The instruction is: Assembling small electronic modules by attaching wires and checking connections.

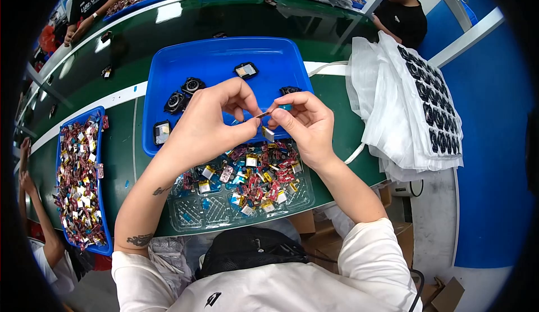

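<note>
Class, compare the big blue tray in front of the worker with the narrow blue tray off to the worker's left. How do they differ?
The big blue tray is wide and mostly bare, holding only a few dark round and square parts. The narrow blue tray is long, slim and heaped with small red, gold and silver pieces. The big one lies under the left hand and right hand; the narrow one lies clear of both. Both are blue, rimmed, and on the green table.

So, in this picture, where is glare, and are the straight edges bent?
Head view: bright glare patches lie on the glossy green table; its white edge line curves toward the rim, fisheye distortion; corners are black; both hands, left hand and right hand, look sharp.
</note>
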`<act>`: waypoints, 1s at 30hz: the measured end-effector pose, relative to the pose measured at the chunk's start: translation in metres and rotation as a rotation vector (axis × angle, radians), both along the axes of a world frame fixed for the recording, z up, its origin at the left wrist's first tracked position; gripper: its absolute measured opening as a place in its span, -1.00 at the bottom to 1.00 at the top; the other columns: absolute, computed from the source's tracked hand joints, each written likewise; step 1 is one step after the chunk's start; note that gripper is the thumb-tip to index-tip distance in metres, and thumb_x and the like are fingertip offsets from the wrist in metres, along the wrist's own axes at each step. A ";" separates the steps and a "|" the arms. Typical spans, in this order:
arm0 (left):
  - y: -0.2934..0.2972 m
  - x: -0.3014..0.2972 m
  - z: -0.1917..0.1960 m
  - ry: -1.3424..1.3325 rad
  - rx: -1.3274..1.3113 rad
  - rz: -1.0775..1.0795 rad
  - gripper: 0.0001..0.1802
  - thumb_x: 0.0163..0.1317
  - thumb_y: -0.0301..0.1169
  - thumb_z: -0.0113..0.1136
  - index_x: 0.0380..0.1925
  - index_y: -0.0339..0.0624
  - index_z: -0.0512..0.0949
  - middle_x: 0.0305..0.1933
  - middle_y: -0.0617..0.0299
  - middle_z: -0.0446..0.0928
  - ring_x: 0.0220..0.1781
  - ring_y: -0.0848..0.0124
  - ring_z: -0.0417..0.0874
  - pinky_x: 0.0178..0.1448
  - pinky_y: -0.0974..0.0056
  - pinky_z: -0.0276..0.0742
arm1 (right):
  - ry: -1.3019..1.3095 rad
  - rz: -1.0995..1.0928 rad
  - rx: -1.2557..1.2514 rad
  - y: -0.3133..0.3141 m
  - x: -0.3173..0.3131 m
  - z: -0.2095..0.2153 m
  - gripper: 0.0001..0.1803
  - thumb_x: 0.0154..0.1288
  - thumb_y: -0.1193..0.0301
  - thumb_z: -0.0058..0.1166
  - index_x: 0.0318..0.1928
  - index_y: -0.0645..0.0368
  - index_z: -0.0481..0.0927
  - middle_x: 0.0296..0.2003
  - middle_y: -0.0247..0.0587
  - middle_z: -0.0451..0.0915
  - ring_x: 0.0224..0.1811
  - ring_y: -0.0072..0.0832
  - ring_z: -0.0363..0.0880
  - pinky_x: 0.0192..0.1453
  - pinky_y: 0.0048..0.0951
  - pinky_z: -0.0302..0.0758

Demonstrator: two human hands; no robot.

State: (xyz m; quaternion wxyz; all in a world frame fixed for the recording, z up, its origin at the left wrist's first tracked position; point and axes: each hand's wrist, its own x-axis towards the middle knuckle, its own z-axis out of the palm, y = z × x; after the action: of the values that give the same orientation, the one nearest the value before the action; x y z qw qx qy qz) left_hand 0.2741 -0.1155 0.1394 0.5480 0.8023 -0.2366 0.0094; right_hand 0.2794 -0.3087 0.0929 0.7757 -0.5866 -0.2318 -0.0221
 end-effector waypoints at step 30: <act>-0.003 -0.002 -0.001 0.231 -0.094 -0.067 -0.83 0.15 -0.41 0.27 -0.36 -0.32 0.66 -0.48 0.30 0.60 -0.42 0.66 0.51 -0.32 0.50 0.44 | 0.125 0.267 0.113 -0.007 0.002 -0.004 -0.80 0.29 0.40 0.16 -0.43 0.24 0.56 -0.48 -0.26 0.52 -0.52 -0.63 0.45 -0.42 -0.63 0.42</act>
State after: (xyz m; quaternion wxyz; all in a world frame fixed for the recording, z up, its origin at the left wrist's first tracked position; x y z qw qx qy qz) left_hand 0.2723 -0.1186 0.1386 0.6085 0.7632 -0.1977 -0.0905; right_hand 0.2817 -0.3161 0.0886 0.8165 -0.5061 -0.2573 0.1048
